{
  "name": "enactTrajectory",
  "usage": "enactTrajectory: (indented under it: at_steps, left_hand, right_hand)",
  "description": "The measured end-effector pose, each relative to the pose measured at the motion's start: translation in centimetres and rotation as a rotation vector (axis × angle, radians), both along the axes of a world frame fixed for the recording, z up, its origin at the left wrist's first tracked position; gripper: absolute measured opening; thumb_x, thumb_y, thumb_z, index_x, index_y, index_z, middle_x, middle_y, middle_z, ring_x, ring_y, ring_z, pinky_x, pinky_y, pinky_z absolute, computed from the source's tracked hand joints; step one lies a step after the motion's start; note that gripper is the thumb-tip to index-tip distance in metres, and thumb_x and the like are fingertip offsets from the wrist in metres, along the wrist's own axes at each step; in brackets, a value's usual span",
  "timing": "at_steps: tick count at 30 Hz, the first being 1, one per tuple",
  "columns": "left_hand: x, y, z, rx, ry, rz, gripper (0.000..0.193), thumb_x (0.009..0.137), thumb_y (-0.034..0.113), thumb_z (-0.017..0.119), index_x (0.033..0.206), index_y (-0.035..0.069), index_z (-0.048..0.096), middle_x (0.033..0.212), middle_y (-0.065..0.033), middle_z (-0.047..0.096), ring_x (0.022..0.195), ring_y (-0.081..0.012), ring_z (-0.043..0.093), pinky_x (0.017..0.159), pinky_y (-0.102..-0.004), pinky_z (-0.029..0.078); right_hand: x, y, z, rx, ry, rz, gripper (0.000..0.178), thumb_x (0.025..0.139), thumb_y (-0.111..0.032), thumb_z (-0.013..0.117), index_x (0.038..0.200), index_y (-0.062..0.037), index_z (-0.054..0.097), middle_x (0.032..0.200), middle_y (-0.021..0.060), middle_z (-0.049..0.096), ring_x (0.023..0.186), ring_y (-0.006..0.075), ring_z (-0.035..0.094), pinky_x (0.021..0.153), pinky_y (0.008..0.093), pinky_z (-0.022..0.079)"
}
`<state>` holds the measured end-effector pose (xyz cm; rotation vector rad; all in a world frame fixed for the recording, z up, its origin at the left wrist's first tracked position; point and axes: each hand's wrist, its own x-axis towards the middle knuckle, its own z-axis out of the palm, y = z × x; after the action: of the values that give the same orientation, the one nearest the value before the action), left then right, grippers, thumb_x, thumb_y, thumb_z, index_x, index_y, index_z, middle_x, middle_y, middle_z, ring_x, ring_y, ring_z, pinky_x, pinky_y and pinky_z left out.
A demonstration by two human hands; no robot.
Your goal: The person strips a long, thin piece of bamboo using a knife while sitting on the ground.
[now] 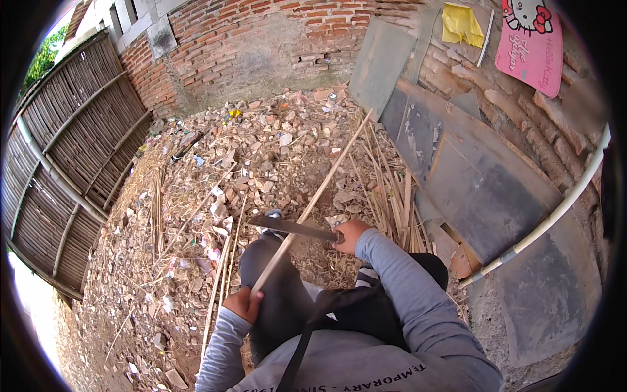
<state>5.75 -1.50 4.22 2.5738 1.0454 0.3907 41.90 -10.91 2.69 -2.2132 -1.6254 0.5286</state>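
My left hand (243, 303) grips the near end of a long thin bamboo strip (320, 188) that runs up and to the right over the rubble. My right hand (351, 234) holds the handle of a broad dark knife (290, 227). The blade points left and lies across the strip at about knee height. My dark-trousered knee (261, 258) sits just under the blade.
Broken bricks and rubble (261, 150) cover the ground ahead. A bundle of split bamboo strips (392, 202) lies to my right beside leaning grey boards (470, 170). A bamboo fence (72, 150) stands left, a brick wall (261, 39) behind, a white pipe (555, 215) right.
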Motion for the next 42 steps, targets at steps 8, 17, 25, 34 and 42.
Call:
enactTrajectory:
  at_steps: [8, 17, 25, 34, 42]
  left_hand:
    - [0.0, 0.0, 0.1, 0.018, -0.004, -0.006, 0.040, 0.091, 0.040, 0.057, 0.074, 0.005, 0.050, 0.058, -0.0238, 0.055, 0.059, -0.0452, 0.058, 0.052, -0.0511, 0.045]
    - [0.0, 0.1, -0.2, 0.009, -0.007, -0.011, 0.040, 0.091, 0.039, 0.056, 0.073, 0.004, 0.050, 0.059, -0.0239, 0.055, 0.060, -0.0451, 0.058, 0.053, -0.0511, 0.045]
    - [0.2, -0.1, 0.3, 0.006, -0.003, -0.006, 0.041, 0.091, 0.039, 0.056, 0.072, 0.004, 0.049, 0.058, -0.0234, 0.055, 0.060, -0.0445, 0.058, 0.053, -0.0507, 0.045]
    - [0.3, -0.2, 0.5, -0.001, -0.025, -0.011, 0.038, 0.090, 0.036, 0.059, 0.071, 0.004, 0.050, 0.059, -0.0233, 0.055, 0.060, -0.0445, 0.058, 0.054, -0.0505, 0.045]
    - [0.3, -0.2, 0.5, -0.011, 0.004, 0.013, 0.037, 0.089, 0.035, 0.059, 0.072, 0.003, 0.051, 0.061, -0.0241, 0.056, 0.062, -0.0461, 0.058, 0.055, -0.0512, 0.045]
  right_hand:
    - [0.1, 0.1, -0.5, 0.003, 0.015, -0.001, 0.031, 0.071, -0.033, 0.070, 0.095, -0.0124, 0.068, 0.090, 0.0145, 0.068, 0.089, 0.0337, 0.065, 0.080, 0.0426, 0.051]
    - [-0.1, 0.1, -0.2, -0.023, 0.039, -0.004, 0.032, 0.072, -0.033, 0.069, 0.096, -0.0115, 0.068, 0.091, 0.0151, 0.068, 0.091, 0.0334, 0.065, 0.083, 0.0421, 0.051]
    - [0.0, 0.1, -0.4, -0.003, 0.031, 0.003, 0.033, 0.072, -0.034, 0.069, 0.095, -0.0106, 0.068, 0.091, 0.0154, 0.068, 0.091, 0.0336, 0.065, 0.083, 0.0415, 0.051]
    - [0.0, 0.2, -1.1, 0.018, 0.012, 0.026, 0.042, 0.073, -0.040, 0.072, 0.100, -0.0082, 0.067, 0.086, 0.0171, 0.068, 0.086, 0.0344, 0.066, 0.080, 0.0418, 0.052]
    - [-0.3, 0.1, -0.6, -0.015, 0.024, 0.002, 0.034, 0.073, -0.038, 0.068, 0.098, -0.0145, 0.069, 0.093, 0.0142, 0.069, 0.092, 0.0336, 0.065, 0.084, 0.0415, 0.051]
